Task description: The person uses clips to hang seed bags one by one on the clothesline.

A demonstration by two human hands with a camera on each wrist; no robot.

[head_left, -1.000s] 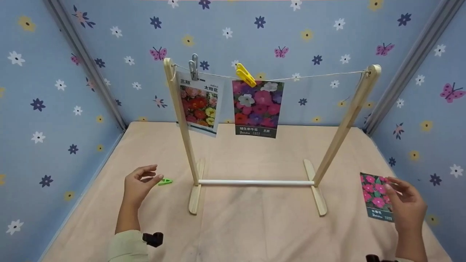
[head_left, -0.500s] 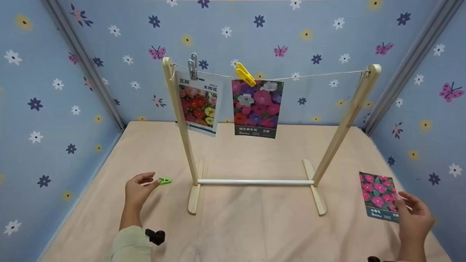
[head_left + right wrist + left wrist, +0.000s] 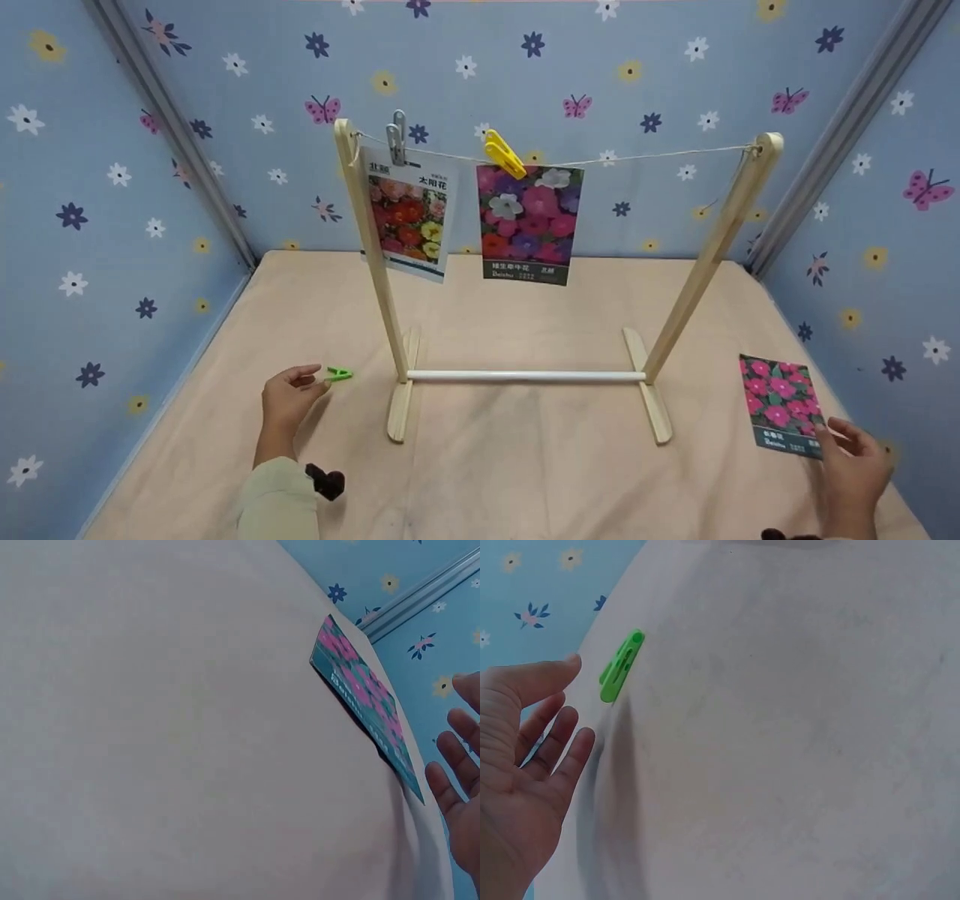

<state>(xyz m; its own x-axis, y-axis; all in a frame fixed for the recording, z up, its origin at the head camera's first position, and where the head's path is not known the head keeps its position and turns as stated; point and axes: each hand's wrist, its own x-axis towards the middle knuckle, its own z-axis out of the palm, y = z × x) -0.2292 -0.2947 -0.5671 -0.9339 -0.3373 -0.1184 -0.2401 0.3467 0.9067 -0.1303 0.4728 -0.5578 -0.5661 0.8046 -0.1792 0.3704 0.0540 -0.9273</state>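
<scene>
My left hand (image 3: 292, 399) hovers just in front of a green clothespin (image 3: 340, 373) lying on the cloth. In the left wrist view a gap shows between the loosely bent fingers and the clothespin (image 3: 622, 666). At the right, a seed packet with pink flowers (image 3: 780, 401) lies flat. My right hand (image 3: 857, 461) is beside its lower right corner; the right wrist view shows the fingers (image 3: 456, 754) apart from the packet (image 3: 364, 694). On the string (image 3: 645, 157) a grey clothespin (image 3: 396, 142) holds a white-bordered flower packet (image 3: 409, 225), and a yellow clothespin (image 3: 504, 154) holds a dark-edged one (image 3: 531, 225).
A wooden frame stands mid-table, with a left post (image 3: 382, 300), a right post (image 3: 705, 277), flat feet and a white crossbar (image 3: 525, 376) low between them. Peach cloth (image 3: 510, 465) covers the table. Blue patterned walls (image 3: 465, 45) close in the back and both sides.
Both hands have drawn back toward me, the left away from the green clothespin, the right off the pink-flowered packet. Clothespin and packet stay on the cloth.
</scene>
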